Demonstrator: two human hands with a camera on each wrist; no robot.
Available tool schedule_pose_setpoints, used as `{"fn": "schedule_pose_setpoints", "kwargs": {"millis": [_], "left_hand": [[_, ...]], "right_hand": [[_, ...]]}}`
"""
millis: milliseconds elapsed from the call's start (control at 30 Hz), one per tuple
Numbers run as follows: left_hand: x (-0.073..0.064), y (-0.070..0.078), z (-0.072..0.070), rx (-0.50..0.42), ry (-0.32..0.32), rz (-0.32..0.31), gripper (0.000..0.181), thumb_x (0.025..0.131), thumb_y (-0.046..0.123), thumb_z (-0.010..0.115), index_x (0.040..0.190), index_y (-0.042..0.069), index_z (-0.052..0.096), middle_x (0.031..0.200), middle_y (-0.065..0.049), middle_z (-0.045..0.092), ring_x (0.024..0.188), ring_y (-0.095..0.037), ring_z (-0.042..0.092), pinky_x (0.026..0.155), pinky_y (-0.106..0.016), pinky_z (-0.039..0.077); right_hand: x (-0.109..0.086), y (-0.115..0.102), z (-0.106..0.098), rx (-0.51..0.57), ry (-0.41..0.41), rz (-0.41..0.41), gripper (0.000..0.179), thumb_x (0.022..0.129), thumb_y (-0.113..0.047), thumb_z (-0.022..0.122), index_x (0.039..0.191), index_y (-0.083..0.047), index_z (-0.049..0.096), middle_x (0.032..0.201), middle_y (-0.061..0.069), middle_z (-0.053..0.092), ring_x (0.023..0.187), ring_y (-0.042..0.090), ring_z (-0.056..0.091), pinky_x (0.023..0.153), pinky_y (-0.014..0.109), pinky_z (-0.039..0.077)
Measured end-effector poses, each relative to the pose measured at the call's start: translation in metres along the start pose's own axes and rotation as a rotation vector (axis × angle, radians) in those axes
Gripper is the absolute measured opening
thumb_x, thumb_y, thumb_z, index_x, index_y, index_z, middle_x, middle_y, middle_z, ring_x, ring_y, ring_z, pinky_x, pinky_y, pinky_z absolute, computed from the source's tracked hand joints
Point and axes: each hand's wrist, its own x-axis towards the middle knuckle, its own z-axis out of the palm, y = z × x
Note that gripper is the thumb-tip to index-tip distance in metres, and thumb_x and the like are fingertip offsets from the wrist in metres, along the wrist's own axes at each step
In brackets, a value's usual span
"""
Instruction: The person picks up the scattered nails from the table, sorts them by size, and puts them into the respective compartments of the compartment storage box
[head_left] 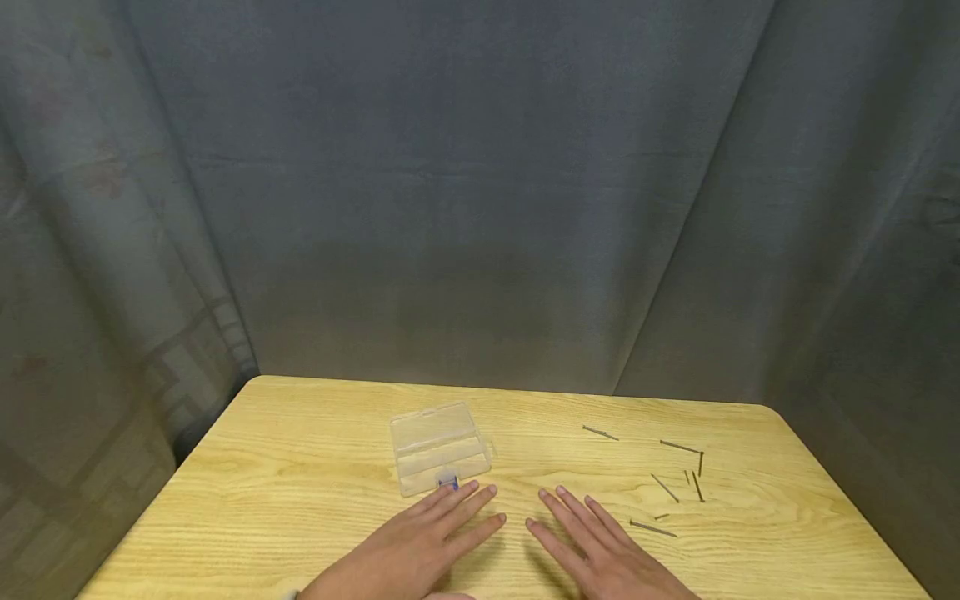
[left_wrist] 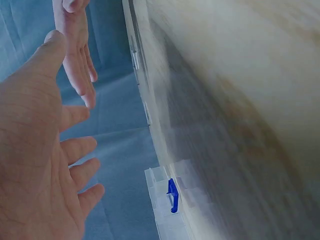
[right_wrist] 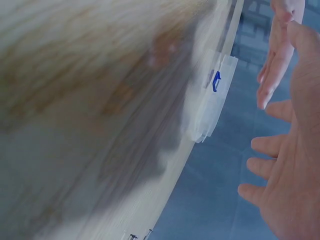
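Clear plastic box [head_left: 440, 450], rectangular, blue latch [head_left: 448, 482] | thin metal nails [head_left: 653, 529] right of box | left hand [head_left: 420, 533], right hand [head_left: 600, 546] near box, fingers outstretched

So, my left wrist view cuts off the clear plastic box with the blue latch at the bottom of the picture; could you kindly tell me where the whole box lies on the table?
Observer: Certainly. The head view shows the entire clear, rectangular plastic box lying a little left of the middle of the pale, wood-grained table, just ahead of the left hand.
Operator: Thank you; and would you tell me whether anything lies out past the right hand, where I can make out little?
Observer: Yes, several thin, dark metal nails of differing lengths lie scattered ahead of that hand and to its right.
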Motion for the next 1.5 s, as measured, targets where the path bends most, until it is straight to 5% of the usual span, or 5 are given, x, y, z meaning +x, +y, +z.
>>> {"fn": "schedule_pose_setpoints", "kwargs": {"millis": [333,600,900,1233,1500], "left_hand": [[-0.003,0.001,-0.006,0.020,0.025,-0.018,0.073,0.102,0.061,0.050,0.158,0.015,0.041,0.165,-0.012,0.029,0.149,-0.029,0.031,0.114,-0.042,0.034],[-0.013,-0.003,-0.015,-0.091,0.032,-0.098,0.077,0.102,0.059,0.054,0.161,0.014,0.033,0.166,-0.010,0.027,0.149,-0.028,0.032,0.109,-0.049,0.039],[-0.021,-0.011,-0.023,-0.077,0.008,-0.200,0.073,0.103,0.055,0.057,0.159,0.014,0.037,0.163,-0.008,0.034,0.145,-0.026,0.038,0.107,-0.049,0.041],[-0.026,-0.022,-0.023,-0.143,0.036,-0.317,0.067,0.102,0.044,0.065,0.156,0.012,0.042,0.157,-0.012,0.043,0.140,-0.028,0.045,0.105,-0.050,0.044],[-0.027,-0.032,-0.023,-0.125,0.047,-0.393,0.067,0.100,0.045,0.066,0.154,0.009,0.046,0.149,-0.015,0.050,0.136,-0.032,0.049,0.102,-0.052,0.045]], "right_hand": [[-0.006,0.001,-0.012,0.027,0.003,0.048,0.095,0.089,-0.076,0.058,0.160,-0.016,0.038,0.164,0.012,0.031,0.145,0.032,0.033,0.120,0.030,0.004],[-0.021,0.015,-0.021,0.042,0.041,0.092,0.077,0.090,-0.058,0.073,0.150,-0.016,0.052,0.157,0.006,0.043,0.137,0.030,0.043,0.116,0.024,0.008],[-0.041,0.030,-0.027,0.054,-0.024,0.197,0.065,0.085,-0.040,0.084,0.142,-0.018,0.060,0.142,0.000,0.055,0.123,0.017,0.055,0.084,0.039,0.053],[-0.059,0.057,-0.034,0.175,-0.094,0.311,0.023,0.091,-0.024,0.081,0.112,-0.022,0.073,0.105,-0.015,0.060,0.091,0.005,0.057,0.068,0.031,0.051],[-0.066,0.064,-0.036,0.200,-0.143,0.502,0.015,0.093,-0.024,0.078,0.099,-0.034,0.070,0.094,-0.026,0.054,0.079,-0.004,0.050,0.059,0.027,0.046]]}}
